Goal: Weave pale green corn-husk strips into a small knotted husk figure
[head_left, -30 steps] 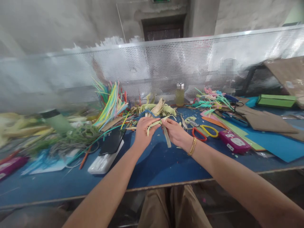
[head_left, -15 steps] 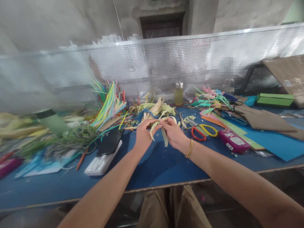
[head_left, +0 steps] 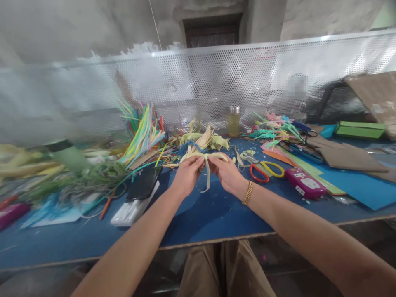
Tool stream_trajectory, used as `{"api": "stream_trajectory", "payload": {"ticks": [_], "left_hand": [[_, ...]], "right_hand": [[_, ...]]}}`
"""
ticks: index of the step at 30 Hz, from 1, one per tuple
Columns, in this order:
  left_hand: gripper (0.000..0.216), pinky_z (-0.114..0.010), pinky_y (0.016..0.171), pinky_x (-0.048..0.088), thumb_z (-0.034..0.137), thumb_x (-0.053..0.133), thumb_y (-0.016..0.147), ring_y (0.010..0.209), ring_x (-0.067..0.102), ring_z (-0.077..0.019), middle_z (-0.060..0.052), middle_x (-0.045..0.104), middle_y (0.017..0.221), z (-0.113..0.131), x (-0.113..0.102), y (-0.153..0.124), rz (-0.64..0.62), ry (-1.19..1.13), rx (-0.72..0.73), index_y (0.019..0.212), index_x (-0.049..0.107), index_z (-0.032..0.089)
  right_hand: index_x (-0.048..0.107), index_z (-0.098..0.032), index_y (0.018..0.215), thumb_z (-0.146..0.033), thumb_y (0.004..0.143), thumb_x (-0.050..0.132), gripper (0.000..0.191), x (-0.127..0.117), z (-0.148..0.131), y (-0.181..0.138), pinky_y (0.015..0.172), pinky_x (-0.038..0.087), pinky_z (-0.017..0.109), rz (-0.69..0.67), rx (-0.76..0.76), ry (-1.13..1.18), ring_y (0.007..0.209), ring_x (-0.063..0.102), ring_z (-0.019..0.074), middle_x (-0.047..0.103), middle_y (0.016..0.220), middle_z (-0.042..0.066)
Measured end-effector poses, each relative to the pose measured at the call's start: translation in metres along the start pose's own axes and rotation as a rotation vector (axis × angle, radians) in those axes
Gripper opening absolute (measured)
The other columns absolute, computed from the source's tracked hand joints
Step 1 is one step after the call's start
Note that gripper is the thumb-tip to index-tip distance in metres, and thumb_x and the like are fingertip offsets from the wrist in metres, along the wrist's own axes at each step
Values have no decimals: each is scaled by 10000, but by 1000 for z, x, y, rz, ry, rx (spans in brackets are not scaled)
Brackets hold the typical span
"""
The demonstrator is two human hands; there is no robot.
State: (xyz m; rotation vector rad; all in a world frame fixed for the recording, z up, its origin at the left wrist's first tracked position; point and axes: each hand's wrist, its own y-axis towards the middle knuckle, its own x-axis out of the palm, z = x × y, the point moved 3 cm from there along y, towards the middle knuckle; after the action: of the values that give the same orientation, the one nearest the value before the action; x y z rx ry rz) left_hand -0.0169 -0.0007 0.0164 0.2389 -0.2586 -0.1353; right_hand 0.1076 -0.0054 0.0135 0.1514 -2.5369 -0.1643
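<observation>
My left hand [head_left: 187,174] and my right hand [head_left: 226,173] meet over the blue table [head_left: 201,214], both pinched on a pale green corn-husk strip [head_left: 208,175]. The strip arches between my fingertips and one end hangs down in a curl between the hands. A gold bracelet [head_left: 247,193] sits on my right wrist. Just behind the hands lies a heap of husk leaves [head_left: 202,142] with a blue fuzzy wire in it.
Red and yellow scissors [head_left: 266,171] and a pink case [head_left: 305,183] lie to the right. A black phone on a white box [head_left: 139,194] lies to the left, beside coloured strips [head_left: 142,132]. A small bottle [head_left: 234,121] stands before the perforated metal screen [head_left: 247,78].
The hands have drawn closer and risen slightly. The strip, held straighter a second ago, is now bent into an arch with its loose end curling down between them.
</observation>
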Motion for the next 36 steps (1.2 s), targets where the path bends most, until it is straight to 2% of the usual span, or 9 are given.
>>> {"api": "stream_trajectory", "payload": {"ticks": [13, 20, 26, 29, 31, 33, 34, 36], "left_hand": [[237, -249, 673, 448, 361, 823, 645, 668, 557, -109, 13, 648, 718, 5, 2, -1, -5, -1, 64, 722, 685, 185], [196, -238, 620, 413, 357, 760, 737, 625, 496, -98, 28, 557, 654, 0, -3, 0, -25, 56, 101, 734, 671, 183], [188, -234, 548, 344, 341, 742, 759, 557, 411, -87, 36, 476, 596, -1, -8, 1, -2, 73, 98, 693, 654, 189], [193, -233, 537, 326, 327, 755, 733, 553, 406, -86, 35, 476, 590, 1, -9, 1, 31, 62, 89, 667, 649, 179], [202, -227, 538, 325, 307, 771, 702, 558, 410, -82, 32, 485, 587, 4, -8, 1, 60, 34, 80, 638, 641, 167], [208, -216, 544, 335, 283, 788, 668, 564, 419, -77, 30, 493, 586, 6, -8, 0, 93, -22, 58, 619, 632, 155], [211, -211, 544, 341, 273, 795, 653, 563, 421, -74, 30, 492, 583, 8, -8, 0, 107, -57, 41, 614, 628, 150], [215, -205, 538, 353, 258, 802, 635, 551, 423, -69, 33, 487, 576, 9, -8, -1, 120, -128, -10, 621, 620, 145]], "right_hand": [[643, -217, 770, -375, 659, 767, 230, -2, 4, 4, 664, 460, 284, -2, -129, -143, 667, 563, 122, 633, 720, -22], [656, -215, 795, -374, 643, 780, 252, -1, 2, 2, 677, 478, 299, -4, -101, -122, 693, 589, 137, 675, 777, 5], [570, -197, 704, -344, 617, 771, 263, -2, 1, 1, 591, 438, 273, 30, -16, -107, 630, 566, 134, 619, 671, -12], [553, -191, 743, -364, 661, 718, 253, -7, 3, 5, 574, 430, 271, 57, -10, -187, 617, 550, 134, 596, 669, -7], [552, -193, 822, -347, 693, 679, 237, -14, -3, 6, 619, 460, 296, 140, -135, -354, 664, 563, 151, 604, 730, 8], [561, -195, 942, -270, 713, 651, 258, -17, -18, 3, 742, 492, 358, 219, -431, -632, 811, 590, 193, 628, 881, 50], [568, -197, 1013, -213, 722, 633, 298, -15, -26, -1, 828, 484, 398, 215, -615, -799, 917, 587, 219, 630, 984, 77], [583, -225, 1125, -93, 734, 577, 412, -7, -39, -10, 981, 410, 460, 94, -931, -1119, 1112, 528, 257, 604, 1167, 96]]}}
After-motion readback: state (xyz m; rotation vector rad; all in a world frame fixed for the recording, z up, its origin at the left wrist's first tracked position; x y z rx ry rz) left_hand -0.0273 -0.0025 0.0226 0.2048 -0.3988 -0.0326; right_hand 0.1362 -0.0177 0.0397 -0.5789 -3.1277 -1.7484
